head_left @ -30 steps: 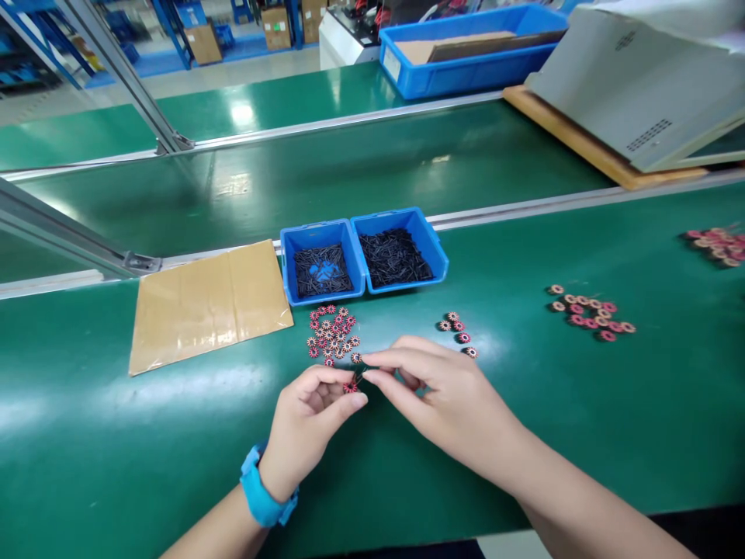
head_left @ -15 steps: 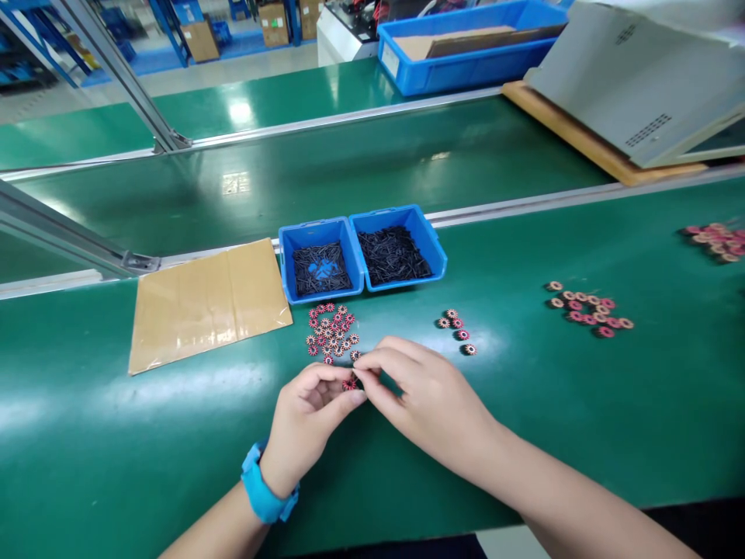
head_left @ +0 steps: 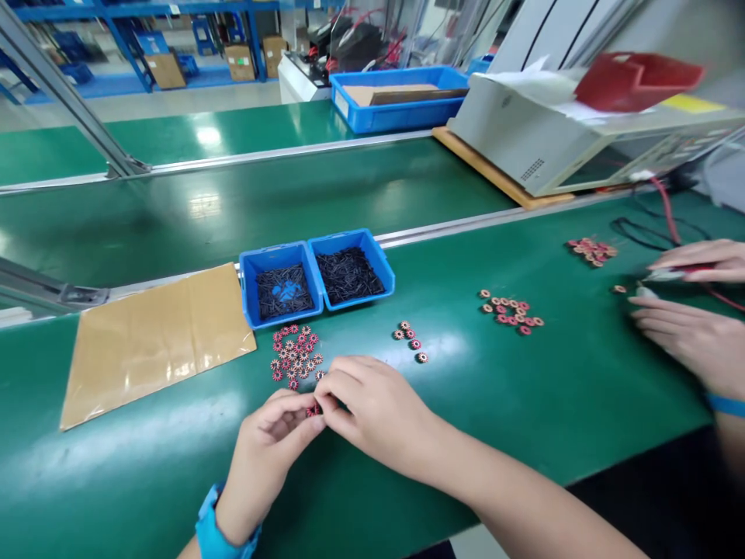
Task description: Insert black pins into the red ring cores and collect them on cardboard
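Observation:
Between thumb and fingers, my left hand (head_left: 271, 442) pinches a small red-and-copper wound ring coil (head_left: 313, 410). My right hand (head_left: 372, 415) meets it there, its thumb and index finger pressed together at the coil's edge; whatever they pinch is hidden. Just beyond my fingers lies a cluster of similar ring coils (head_left: 296, 353). A smaller group of coils (head_left: 410, 335) sits to the right. Behind the cluster stand two blue bins, the left bin (head_left: 244, 291) and the right bin (head_left: 389, 273), both holding thin black pieces (head_left: 349, 273).
A brown cardboard sheet (head_left: 157, 341) lies at left. More coils (head_left: 512, 312) are farther right, with another pile (head_left: 590, 251) beyond. A co-worker's hands (head_left: 680, 334) hold a tool at the right edge. A grey machine (head_left: 524, 132) stands behind, and a metal post (head_left: 75, 93) rises at left.
The view has swung to the right, bringing the co-worker's hands and the red bin on the machine into sight. My hands keep the same pinch around the coil.

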`<state>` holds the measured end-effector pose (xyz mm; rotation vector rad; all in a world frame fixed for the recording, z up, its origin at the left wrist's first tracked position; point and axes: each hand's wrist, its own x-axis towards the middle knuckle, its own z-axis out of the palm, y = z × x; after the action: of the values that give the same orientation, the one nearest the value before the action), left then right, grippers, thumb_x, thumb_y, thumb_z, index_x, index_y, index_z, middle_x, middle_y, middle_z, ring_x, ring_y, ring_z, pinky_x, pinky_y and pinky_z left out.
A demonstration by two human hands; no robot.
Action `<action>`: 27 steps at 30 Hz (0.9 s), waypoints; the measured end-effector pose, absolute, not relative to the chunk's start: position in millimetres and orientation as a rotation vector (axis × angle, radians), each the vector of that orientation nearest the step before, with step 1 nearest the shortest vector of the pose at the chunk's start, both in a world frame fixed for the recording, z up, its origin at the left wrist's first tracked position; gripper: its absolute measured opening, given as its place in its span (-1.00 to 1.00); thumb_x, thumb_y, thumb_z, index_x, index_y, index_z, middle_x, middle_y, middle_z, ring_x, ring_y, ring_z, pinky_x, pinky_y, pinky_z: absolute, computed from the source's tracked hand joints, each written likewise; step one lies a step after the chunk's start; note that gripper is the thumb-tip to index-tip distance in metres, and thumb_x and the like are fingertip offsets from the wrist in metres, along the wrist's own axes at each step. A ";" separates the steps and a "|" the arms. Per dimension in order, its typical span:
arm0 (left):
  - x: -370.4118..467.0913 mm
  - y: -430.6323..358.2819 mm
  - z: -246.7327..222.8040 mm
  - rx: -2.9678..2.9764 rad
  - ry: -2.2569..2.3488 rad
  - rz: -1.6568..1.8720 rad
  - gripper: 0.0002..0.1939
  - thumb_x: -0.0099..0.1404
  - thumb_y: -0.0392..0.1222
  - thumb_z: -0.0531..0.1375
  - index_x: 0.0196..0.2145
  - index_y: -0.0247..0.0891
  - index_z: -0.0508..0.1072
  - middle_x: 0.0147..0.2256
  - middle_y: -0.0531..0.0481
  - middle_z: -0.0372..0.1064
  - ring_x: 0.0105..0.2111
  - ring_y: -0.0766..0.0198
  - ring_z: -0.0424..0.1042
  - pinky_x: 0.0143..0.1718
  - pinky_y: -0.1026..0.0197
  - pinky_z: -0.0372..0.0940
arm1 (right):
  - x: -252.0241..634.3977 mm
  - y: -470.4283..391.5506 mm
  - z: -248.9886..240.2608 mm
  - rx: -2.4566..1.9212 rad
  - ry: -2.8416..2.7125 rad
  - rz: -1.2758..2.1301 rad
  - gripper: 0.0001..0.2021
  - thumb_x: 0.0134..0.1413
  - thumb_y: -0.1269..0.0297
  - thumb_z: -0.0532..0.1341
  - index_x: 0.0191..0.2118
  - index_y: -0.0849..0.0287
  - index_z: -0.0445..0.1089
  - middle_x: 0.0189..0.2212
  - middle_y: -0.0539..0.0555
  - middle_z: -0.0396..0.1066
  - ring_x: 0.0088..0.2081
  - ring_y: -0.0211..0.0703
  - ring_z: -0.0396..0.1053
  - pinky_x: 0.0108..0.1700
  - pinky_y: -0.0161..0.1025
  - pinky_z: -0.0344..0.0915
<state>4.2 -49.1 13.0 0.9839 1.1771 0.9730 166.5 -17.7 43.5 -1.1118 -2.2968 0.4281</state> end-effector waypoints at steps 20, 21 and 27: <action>10.4 -48.8 20.0 0.847 1.226 1.041 -0.71 -0.04 -0.35 0.34 -0.29 -0.22 0.49 -0.42 0.07 0.50 -0.42 0.41 0.45 -0.32 0.36 0.38 | 183.3 -12.8 58.0 -1.113 -2.104 1.019 -0.82 0.10 0.43 0.15 -0.22 0.17 0.48 -0.46 0.00 0.37 -0.45 -0.34 0.30 -0.38 -0.40 0.22; 11.0 -48.4 20.1 0.849 1.221 1.053 -0.71 -0.03 -0.36 0.33 -0.29 -0.23 0.47 -0.42 0.07 0.50 -0.41 0.40 0.46 -0.32 0.35 0.39 | 183.2 -12.7 57.8 -1.132 -2.120 1.025 -0.83 0.09 0.43 0.16 -0.22 0.17 0.48 -0.46 0.00 0.37 -0.46 -0.35 0.30 -0.38 -0.40 0.22; 12.8 -46.8 23.4 0.929 1.213 1.095 -0.72 -0.04 -0.40 0.31 -0.31 -0.23 0.43 -0.46 0.10 0.51 -0.43 0.39 0.50 -0.35 0.37 0.42 | 181.2 -13.5 53.7 -1.147 -2.203 1.018 -0.83 0.09 0.45 0.16 -0.22 0.18 0.48 -0.40 0.03 0.42 -0.38 -0.30 0.35 -0.33 -0.37 0.23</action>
<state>12.8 -46.8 23.4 0.9286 1.2133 1.0947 181.2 -13.5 53.7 -1.1467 -2.2032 1.0179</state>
